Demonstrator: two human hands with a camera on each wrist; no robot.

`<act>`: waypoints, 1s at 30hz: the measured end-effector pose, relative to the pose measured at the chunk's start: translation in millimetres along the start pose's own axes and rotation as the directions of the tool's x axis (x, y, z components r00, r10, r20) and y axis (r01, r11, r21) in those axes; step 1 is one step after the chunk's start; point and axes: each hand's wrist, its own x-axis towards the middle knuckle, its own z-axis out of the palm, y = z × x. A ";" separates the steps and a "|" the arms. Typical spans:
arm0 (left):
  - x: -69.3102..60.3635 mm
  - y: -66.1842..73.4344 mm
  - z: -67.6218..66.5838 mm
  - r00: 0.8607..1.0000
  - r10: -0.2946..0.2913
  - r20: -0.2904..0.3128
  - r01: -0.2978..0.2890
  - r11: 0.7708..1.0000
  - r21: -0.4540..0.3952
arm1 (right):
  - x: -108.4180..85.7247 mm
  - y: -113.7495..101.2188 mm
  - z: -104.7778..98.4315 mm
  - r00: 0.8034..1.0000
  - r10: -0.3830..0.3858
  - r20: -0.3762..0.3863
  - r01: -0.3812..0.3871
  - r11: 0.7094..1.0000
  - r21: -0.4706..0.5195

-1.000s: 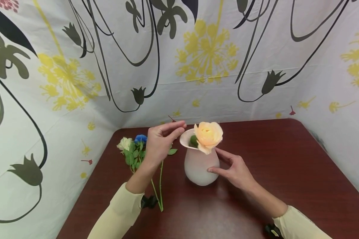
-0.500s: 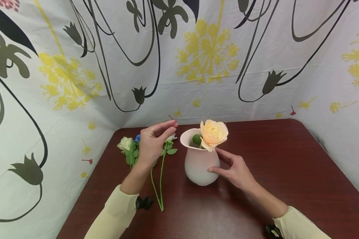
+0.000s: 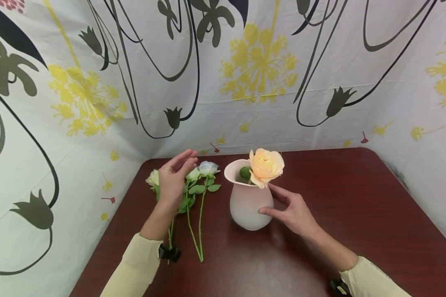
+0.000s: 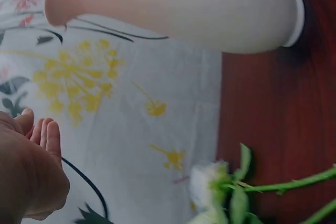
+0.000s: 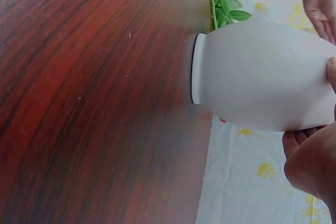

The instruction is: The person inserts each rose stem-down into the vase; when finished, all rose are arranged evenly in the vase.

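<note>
A pale vase stands upright on the table, a peach rose leaning over the right of its mouth and a green ball-like thing inside. The right hand holds the vase's right side, thumb in front; in the right wrist view this hand is against the vase. Left of the vase, above the lying flowers, the left hand is raised with nothing in it, fingers loosely bent. The left wrist view shows that hand apart from the vase.
Several stemmed flowers lie on the dark red table at the left, among them a white rose and a pale bluish rose, partly behind the left hand. A patterned cloth hangs behind the table.
The left hand has moved left, away from the vase's mouth and over the lying flowers. The peach rose has shifted slightly to the right. The right hand has stayed on the vase.
</note>
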 end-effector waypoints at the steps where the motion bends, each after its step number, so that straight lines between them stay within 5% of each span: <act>1: 0.1 -3.7 -3.7 1.000 -0.019 -0.019 0.018 1.000 -0.009 | 0.0 0.2 0.2 1.000 -0.001 0.001 0.001 1.000 0.002; 10: -5.5 -46.9 -33.9 0.975 -0.174 -0.135 0.169 0.984 -0.049 | 0.0 0.4 1.2 1.000 0.005 0.000 -0.005 1.000 0.011; 16: -12.6 -69.8 -44.5 0.959 -0.227 -0.170 0.224 0.974 -0.038 | -0.3 -0.4 0.9 1.000 0.015 0.002 -0.015 1.000 0.003; 30: -25.9 -95.7 -52.1 0.929 -0.346 -0.127 0.356 0.932 0.064 | 0.9 -0.1 -0.3 1.000 0.009 0.006 -0.009 1.000 0.007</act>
